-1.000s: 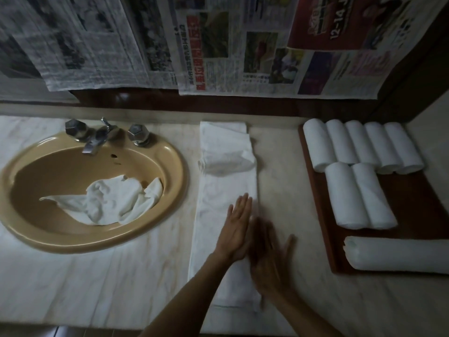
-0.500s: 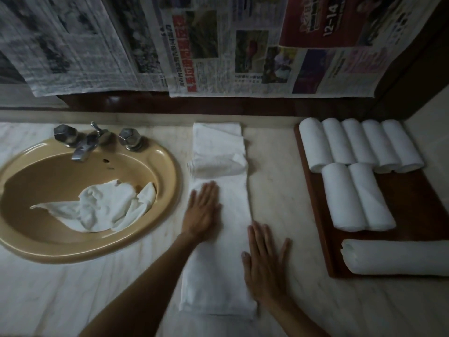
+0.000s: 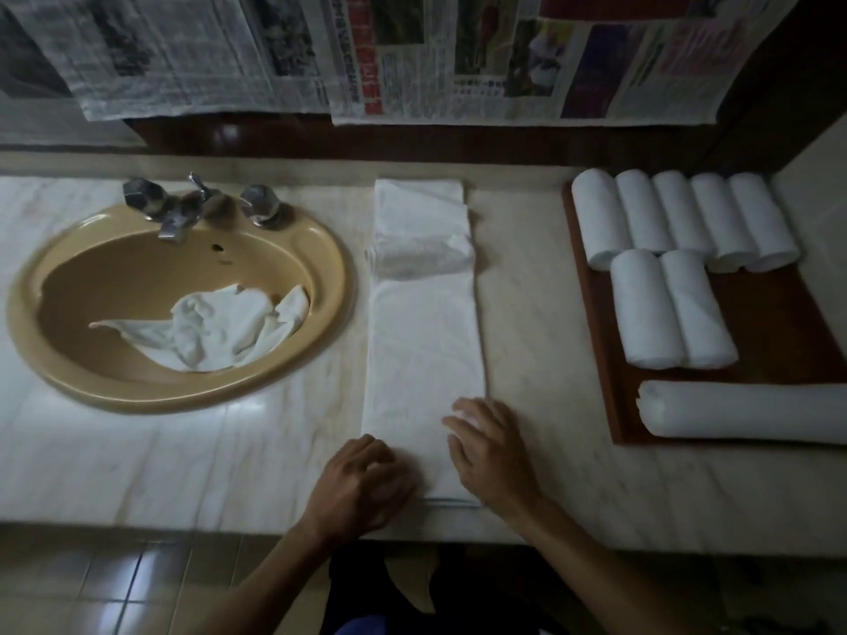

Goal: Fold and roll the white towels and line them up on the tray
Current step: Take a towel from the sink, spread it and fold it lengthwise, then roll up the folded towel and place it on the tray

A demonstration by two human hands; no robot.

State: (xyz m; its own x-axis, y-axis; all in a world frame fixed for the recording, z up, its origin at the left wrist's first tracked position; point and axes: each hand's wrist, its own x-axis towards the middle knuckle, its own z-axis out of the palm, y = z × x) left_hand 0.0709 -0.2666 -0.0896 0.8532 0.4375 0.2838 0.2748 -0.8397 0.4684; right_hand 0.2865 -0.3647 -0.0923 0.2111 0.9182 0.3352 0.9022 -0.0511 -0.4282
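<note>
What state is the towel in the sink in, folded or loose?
Loose: the towel lies crumpled, unrolled, in the sink basin.

The long white rolled towel (image 3: 742, 411) nearest on the brown wooden tray (image 3: 779, 309) is running off the right edge. Both hands are blurring at the fingers: the left hand (image 3: 362, 485) is covering the folded white towel strip's (image 3: 424, 341) near left corner.

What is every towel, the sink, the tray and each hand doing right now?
Long towel: flat strip, far end folded over.
Crumpled towel: bunched in sink.
Sink: no water seen.
Rolled towels: eight, rolled.
Tray: part filled.
Left hand: on towel's near end.
Right hand: on towel's near end.
</note>
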